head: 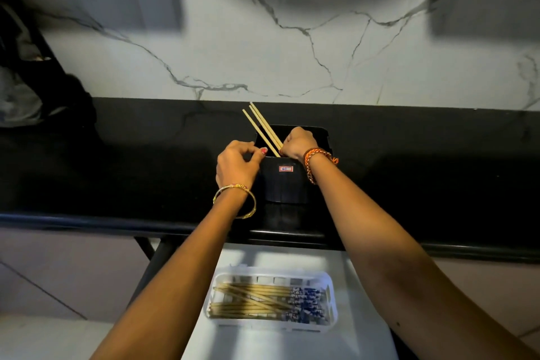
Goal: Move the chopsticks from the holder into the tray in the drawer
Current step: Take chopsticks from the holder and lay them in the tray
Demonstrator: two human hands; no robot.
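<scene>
A black holder [285, 183] stands on the black countertop [117, 172]. Three pale wooden chopsticks [261, 126] lean out of it toward the upper left. My right hand [296, 143] is closed around their lower part at the holder's rim. My left hand [236, 165] grips the holder's left side, thumb at the rim. Below, in the open drawer [362, 342], a white slotted tray [330, 280] holds several chopsticks [263, 299] with blue-patterned ends, lying sideways.
A white marble wall [292, 52] rises right behind the counter. Dark items [35, 88] sit at the far left of the counter. The counter's front edge overhangs the drawer. Pale cabinet fronts [67, 266] flank the drawer.
</scene>
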